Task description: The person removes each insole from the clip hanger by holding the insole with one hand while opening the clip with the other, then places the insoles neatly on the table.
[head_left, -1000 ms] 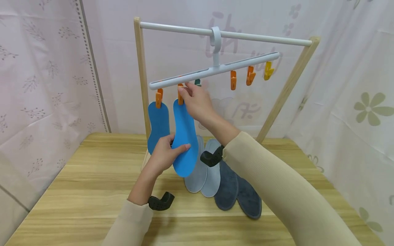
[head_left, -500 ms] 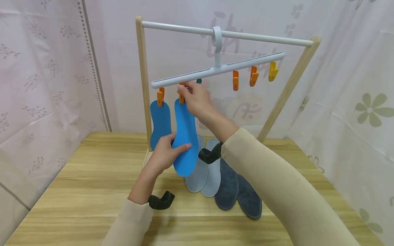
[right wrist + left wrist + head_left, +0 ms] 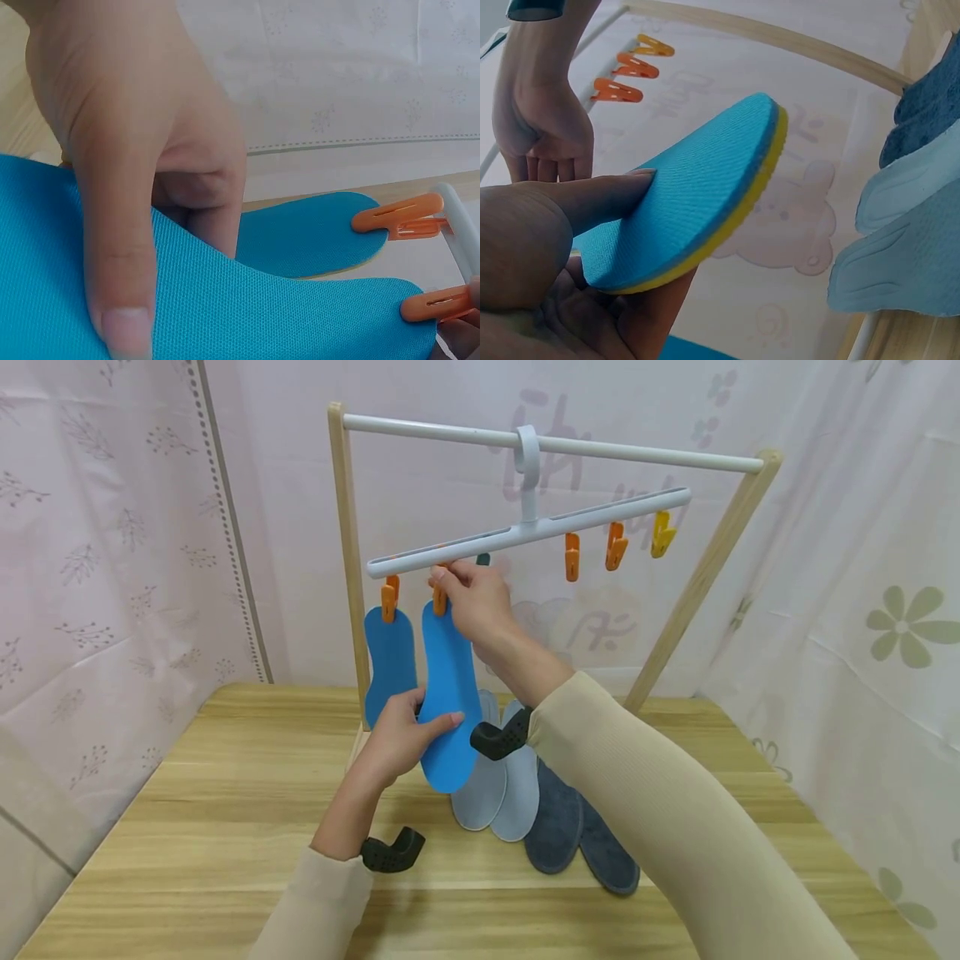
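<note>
My left hand [image 3: 396, 737] holds a bright blue insole [image 3: 450, 681] near its lower part, thumb on its face and fingers behind. A yellow underside shows along the edge of the insole [image 3: 697, 202] in the left wrist view. My right hand [image 3: 480, 602] pinches the orange clip [image 3: 439, 602] at the top of this insole, just under the grey hanger [image 3: 427, 558]. In the right wrist view, the jaws of that clip [image 3: 435, 304] overlap the insole's end. To the left, a second blue insole [image 3: 390, 652] hangs from another orange clip [image 3: 388, 600].
The hanger hooks over a white rod [image 3: 637, 453] on a wooden-sided rack [image 3: 690, 585]. On its right half hang two orange clips [image 3: 572, 558] and a yellow clip [image 3: 662, 535]. A green clip [image 3: 483, 559] shows behind my right hand. Light grey insoles [image 3: 517, 793] and dark grey insoles [image 3: 553, 822] lie below.
The hanger sways slightly, right and then a little back left. My right wrist and forearm shift a little left. Both hands keep their hold on the insole and the clip.
</note>
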The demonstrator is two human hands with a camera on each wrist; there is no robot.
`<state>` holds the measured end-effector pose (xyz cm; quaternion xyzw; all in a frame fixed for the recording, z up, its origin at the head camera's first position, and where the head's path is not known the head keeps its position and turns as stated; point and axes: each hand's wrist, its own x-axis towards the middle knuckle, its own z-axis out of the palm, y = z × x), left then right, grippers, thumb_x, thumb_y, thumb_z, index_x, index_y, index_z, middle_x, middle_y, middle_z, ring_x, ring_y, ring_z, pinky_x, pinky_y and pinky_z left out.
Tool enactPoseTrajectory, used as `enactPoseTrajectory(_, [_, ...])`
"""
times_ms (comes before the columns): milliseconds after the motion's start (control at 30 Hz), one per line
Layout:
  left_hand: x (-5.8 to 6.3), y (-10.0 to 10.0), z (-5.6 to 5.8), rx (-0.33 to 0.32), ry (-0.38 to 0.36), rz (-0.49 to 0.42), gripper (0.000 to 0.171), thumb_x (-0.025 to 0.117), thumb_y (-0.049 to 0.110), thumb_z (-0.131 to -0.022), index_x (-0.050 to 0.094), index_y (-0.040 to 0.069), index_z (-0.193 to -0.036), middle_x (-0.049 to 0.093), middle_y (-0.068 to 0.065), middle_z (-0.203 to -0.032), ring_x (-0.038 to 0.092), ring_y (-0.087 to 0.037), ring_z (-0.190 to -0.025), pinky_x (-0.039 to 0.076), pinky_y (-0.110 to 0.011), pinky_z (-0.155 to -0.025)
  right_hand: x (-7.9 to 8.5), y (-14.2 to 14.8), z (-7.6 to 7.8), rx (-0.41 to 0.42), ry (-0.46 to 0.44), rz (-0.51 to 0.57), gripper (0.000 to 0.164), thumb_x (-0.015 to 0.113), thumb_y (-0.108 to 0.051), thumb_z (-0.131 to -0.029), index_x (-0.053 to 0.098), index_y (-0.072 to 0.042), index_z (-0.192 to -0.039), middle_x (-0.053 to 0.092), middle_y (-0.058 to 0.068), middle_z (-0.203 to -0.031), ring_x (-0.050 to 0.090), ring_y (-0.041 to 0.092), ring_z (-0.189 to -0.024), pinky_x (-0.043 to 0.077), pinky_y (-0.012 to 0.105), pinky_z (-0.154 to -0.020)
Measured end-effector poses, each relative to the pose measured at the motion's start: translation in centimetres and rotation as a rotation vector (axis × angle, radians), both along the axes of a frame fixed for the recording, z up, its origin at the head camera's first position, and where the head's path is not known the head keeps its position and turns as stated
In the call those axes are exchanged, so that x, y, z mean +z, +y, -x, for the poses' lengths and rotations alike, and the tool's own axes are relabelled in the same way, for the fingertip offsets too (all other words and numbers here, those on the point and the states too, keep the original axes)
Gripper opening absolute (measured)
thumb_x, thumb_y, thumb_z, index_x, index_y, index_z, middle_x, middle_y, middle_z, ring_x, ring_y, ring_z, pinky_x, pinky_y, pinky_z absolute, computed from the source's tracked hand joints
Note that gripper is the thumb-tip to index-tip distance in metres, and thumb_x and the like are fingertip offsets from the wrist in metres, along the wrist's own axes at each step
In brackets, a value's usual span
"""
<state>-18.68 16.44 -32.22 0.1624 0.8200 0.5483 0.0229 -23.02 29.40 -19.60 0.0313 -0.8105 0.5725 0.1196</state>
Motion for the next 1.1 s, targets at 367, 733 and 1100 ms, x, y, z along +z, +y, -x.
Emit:
enactPoseTrajectory(367, [-0.2,-0.4,0.2,-0.018,-0.026,0.028,0.055,0.069,0.027,-0.097,0.053,-0.001,-0.141,0.066,-0.021,-0.131,0.069,-0.038,-0.114,0.057,-0.053,-0.097,-0.2,0.0,0.3,-0.010,-0.004,0.028,0.039,0.056,-0.037,-0.103,0.069,-0.014,-0.131,0.072,0.003,-0.122,0.060,0.019,-0.123,0.046,0.041,-0.113])
enactPoseTrajectory(733, [0.0,-0.6,0.3,-0.004,-0.041,0.105,0.054,0.068,0.027,-0.098,0.052,-0.002,-0.141,0.065,-0.021,-0.131,0.067,-0.038,-0.115,0.056,-0.056,-0.098,-0.3,0.4,0.7,0.017,0.007,0.047,0.040,0.055,-0.034,-0.104,0.066,-0.013,-0.136,0.071,0.006,-0.124,0.061,0.020,-0.121,0.048,0.038,-0.112])
enactPoseTrajectory(1100, [-1.4,-0.5,0.8,-0.044,-0.084,0.186,0.053,0.066,0.023,-0.100,0.049,-0.005,-0.142,0.065,-0.022,-0.130,0.066,-0.039,-0.115,0.055,-0.057,-0.097,-0.5,0.6,0.7,0.067,0.029,0.103,0.038,0.055,-0.029,-0.104,0.065,-0.010,-0.135,0.068,0.011,-0.121,0.066,0.024,-0.110,0.054,0.037,-0.106])
